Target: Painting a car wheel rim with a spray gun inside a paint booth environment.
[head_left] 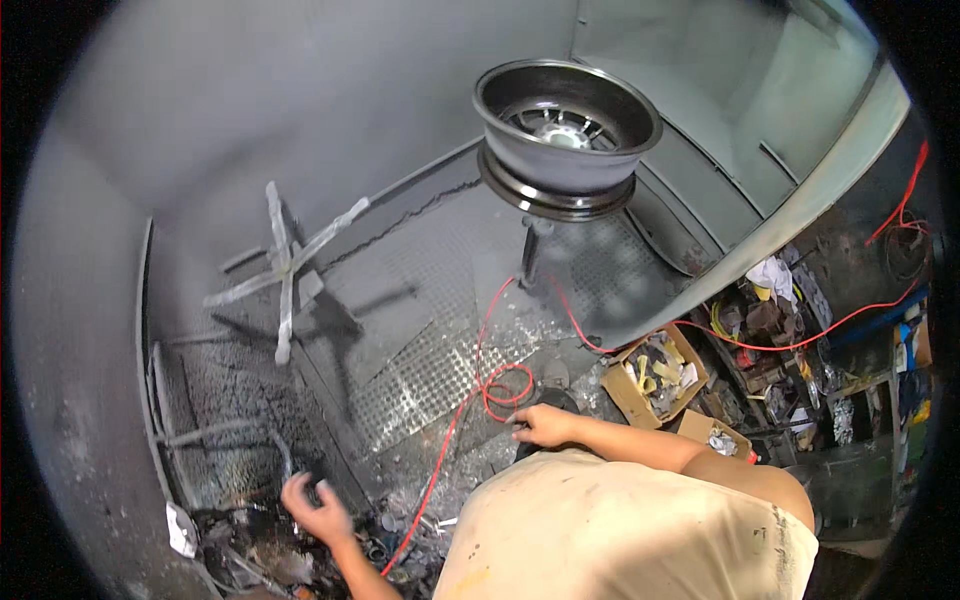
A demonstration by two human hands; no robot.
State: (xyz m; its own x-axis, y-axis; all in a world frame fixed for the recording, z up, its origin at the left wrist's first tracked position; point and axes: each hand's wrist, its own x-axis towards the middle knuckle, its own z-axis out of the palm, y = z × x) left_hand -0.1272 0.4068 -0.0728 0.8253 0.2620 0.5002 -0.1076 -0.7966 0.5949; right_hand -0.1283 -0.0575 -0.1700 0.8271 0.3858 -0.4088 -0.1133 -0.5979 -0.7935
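Observation:
My left hand hangs with fingers apart above a blackened, cluttered patch at the lower left, near a grey bent bar. My right hand is at lower centre beside a loop of red hose. Its fingers are curled; what they hold, if anything, is too dark to make out. Beyond my hands, a dark-and-silver wheel rim lies horizontally atop a post. A grey cross-shaped stand is at the left of the grey booth.
Grey booth walls enclose the back and left, and a curved edge borders the right. Cardboard boxes of scraps and cluttered shelves stand outside it. Red hose runs across the dusty textured floor.

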